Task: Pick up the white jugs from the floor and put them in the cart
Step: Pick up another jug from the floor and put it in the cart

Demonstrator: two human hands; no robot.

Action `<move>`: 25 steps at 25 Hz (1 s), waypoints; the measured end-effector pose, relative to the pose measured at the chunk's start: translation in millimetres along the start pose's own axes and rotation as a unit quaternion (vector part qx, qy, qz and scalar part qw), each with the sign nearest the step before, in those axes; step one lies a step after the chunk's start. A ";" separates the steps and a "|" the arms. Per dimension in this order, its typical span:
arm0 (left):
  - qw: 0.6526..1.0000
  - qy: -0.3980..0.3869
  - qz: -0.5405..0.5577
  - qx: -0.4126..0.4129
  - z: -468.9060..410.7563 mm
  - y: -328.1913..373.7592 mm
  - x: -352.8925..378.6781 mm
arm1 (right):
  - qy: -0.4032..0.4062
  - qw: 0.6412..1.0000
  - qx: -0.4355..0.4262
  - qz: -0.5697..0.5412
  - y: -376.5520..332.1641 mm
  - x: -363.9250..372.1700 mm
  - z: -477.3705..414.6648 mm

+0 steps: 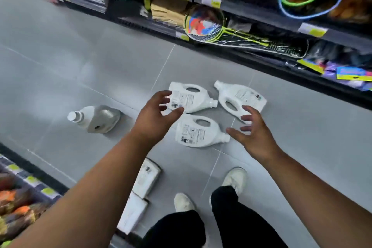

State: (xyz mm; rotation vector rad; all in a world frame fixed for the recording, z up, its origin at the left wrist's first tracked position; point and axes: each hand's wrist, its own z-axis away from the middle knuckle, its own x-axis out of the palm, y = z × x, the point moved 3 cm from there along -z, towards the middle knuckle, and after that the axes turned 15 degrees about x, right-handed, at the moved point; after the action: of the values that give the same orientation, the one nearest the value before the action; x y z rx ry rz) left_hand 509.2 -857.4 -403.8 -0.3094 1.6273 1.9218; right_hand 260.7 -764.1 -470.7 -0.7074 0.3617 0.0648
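Note:
Several white jugs lie on the grey tile floor. One jug [191, 97] lies flat beyond my left hand [156, 116], whose spread fingers overlap its label. A second jug [199, 133] lies on its side between my hands. A third jug [240, 94] lies beyond my right hand [253, 133], whose fingertips overlap its lower edge. A fourth jug [96, 118] lies apart to the left, its cap pointing left. Both hands hover with fingers spread, holding nothing. No cart is in view.
Two white box-like packs [148, 179] [132, 212] lie by my left forearm, near my white shoes [236, 179]. Dark store shelves run along the far side, with badminton rackets [207, 24] and coloured hoops. Another shelf edge [30, 179] lies at the lower left.

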 end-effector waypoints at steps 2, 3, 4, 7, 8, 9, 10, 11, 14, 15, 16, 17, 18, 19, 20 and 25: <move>1.000 -0.003 0.000 -0.020 -28.4 -49.5 22.8 | 0.004 0.999 0.012 0.034 30.9 27.0 -36.8; 0.999 -0.011 0.004 -0.030 -43.9 -78.2 38.7 | 0.009 0.999 0.021 0.046 53.1 43.0 -57.5; 0.999 -0.023 0.009 -0.041 -57.8 -109.1 55.5 | 0.014 0.998 0.036 0.058 77.4 59.8 -78.8; 0.996 -0.068 0.008 -0.061 -89.1 -207.5 105.9 | 0.026 0.992 0.105 0.069 155.0 116.4 -140.6; 0.995 -0.085 -0.002 -0.057 -99.0 -238.2 122.5 | 0.035 0.989 0.131 0.057 178.8 132.8 -159.5; 0.994 -0.100 -0.014 -0.051 -109.0 -268.3 138.7 | 0.039 0.986 0.155 0.041 200.0 148.6 -178.5; 0.992 -0.106 -0.021 -0.057 -117.1 -296.8 151.3 | 0.036 0.983 0.176 0.027 220.7 162.4 -196.9; 0.992 -0.109 -0.026 -0.065 -123.9 -322.6 162.6 | 0.035 0.980 0.195 0.012 238.3 173.7 -213.2; 0.989 -0.119 -0.070 -0.046 -149.1 -396.7 203.4 | 0.054 0.966 0.243 -0.075 284.8 204.8 -269.8; 0.986 -0.128 -0.103 -0.030 -155.8 -415.8 216.5 | 0.062 0.959 0.252 -0.109 296.9 214.8 -285.5; 0.982 -0.138 -0.127 -0.011 -162.2 -430.1 228.7 | 0.069 0.955 0.253 -0.136 306.6 224.7 -298.7; 0.979 -0.149 -0.138 0.005 -167.6 -440.9 238.8 | 0.080 0.953 0.248 -0.154 314.9 233.7 -308.7; 0.978 -0.158 -0.137 0.019 -171.9 -448.9 245.9 | 0.099 0.953 0.240 -0.159 321.1 241.0 -315.6; 0.977 -0.166 -0.128 0.029 -174.6 -455.2 250.2 | 0.122 0.952 0.229 -0.160 325.5 246.3 -318.4; 0.978 -0.169 -0.115 0.039 -177.3 -462.5 253.3 | 0.147 0.949 0.218 -0.171 329.6 251.8 -321.7; 0.992 -0.119 0.039 0.026 -179.2 -494.8 253.3 | 0.228 0.930 0.164 -0.238 336.8 268.1 -336.5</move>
State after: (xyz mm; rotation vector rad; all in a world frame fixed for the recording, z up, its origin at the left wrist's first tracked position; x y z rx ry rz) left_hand 556.1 -919.5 -982.7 0.0058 1.5466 1.8885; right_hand 349.3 -742.2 -1009.4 -0.4550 0.6178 -0.6201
